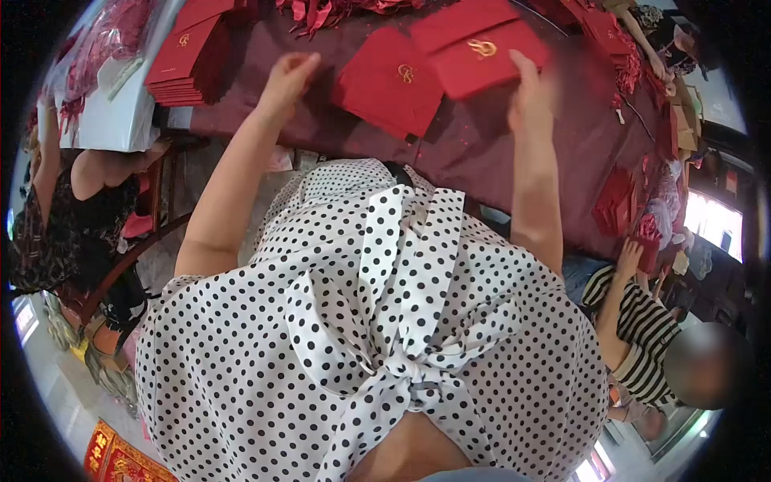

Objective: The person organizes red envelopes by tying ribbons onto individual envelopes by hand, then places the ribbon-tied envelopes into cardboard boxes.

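My right hand (532, 96) grips the right edge of a red paper envelope (466, 60) with a gold emblem, the thumb lying on its front. Partly under it, on the dark red tablecloth (297, 149), is another red envelope (385, 92) with the same kind of emblem, its corner pointing toward me. To the left of both, my left hand (289, 80) is raised over the cloth, apart from them. Its fingers are curled to the thumb; whether anything small is between them I cannot make out.
A stack of red envelopes (186, 64) stands at the left. Red ribbons (325, 12) lie at the far edge. More red envelopes (614, 199) lie at the right, near a co-worker in a striped shirt (642, 329). A white box (112, 116) is at the left, beside another person.
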A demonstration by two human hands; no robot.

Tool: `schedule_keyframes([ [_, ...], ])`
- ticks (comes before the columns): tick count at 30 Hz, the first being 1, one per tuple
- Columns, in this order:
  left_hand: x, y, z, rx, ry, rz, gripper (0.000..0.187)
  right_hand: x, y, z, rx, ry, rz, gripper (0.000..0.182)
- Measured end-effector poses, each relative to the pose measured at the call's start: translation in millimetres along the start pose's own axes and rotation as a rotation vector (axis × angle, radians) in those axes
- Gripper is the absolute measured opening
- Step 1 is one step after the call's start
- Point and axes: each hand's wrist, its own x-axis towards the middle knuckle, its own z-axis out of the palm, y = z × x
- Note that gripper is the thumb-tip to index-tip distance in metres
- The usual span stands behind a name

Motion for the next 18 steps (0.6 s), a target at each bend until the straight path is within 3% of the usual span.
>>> schedule_keyframes([
  [1, -21, 8, 13, -0.010, 0.060, -0.169, 0.058, 3, -10, -3, -0.099, 0.002, -0.092, 0.018],
  [3, -32, 2, 21, 0.028, -0.035, -0.223, 0.073, 1, -35, -2, -0.384, -0.024, -0.270, 0.020],
  [5, -39, 4, 35, 0.028, -0.008, -0.181, 0.082, 8, -35, -7, -1.045, -0.018, -0.636, 0.024],
  [6, -38, 6, 42, 0.078, -0.021, -0.158, 0.084, 1, -35, 11, -1.064, -0.025, -0.747, 0.025],
  [7, -36, 9, 53, 0.126, -0.041, -0.126, 0.085, 2, -24, 20, -1.278, -0.079, -0.926, 0.023],
  [8, -30, 3, 50, 0.124, -0.078, -0.102, 0.085, -22, -31, 42, -1.453, -0.197, -0.782, 0.021],
  [9, -17, -11, 41, 0.094, -0.114, -0.102, 0.079, -24, -14, 54, -1.882, -0.505, -0.582, 0.024],
  [10, -4, -12, 54, 0.064, -0.174, -0.090, 0.074, -36, 27, 60, -1.762, -0.384, -0.739, 0.023],
  [11, -35, 24, 69, -0.197, -0.161, -0.101, 0.061, -45, 36, 72, -1.769, -0.483, -0.869, 0.023],
  [12, 9, -24, 46, -0.184, -0.303, -0.109, 0.046, -53, 61, 87, -1.739, -0.695, -0.602, 0.024],
  [13, 35, -49, 25, -0.075, -0.296, -0.109, 0.037, -67, 71, 99, -1.613, -0.603, -0.415, 0.027],
  [15, 40, -67, 19, -0.182, -0.263, -0.061, 0.033, -81, 115, 102, -1.563, -0.603, -0.367, 0.038],
  [16, 64, -85, 7, -0.132, -0.367, -0.007, 0.030, -82, 119, 101, -1.545, -0.603, -0.370, 0.043],
  [17, 47, -70, 13, -0.215, -0.252, -0.037, 0.022, -80, 115, 102, -1.481, -0.627, -0.299, 0.052],
  [18, 54, -87, 4, -0.083, -0.291, 0.097, 0.020, -76, 127, 97, -1.424, -0.611, -0.310, 0.063],
])
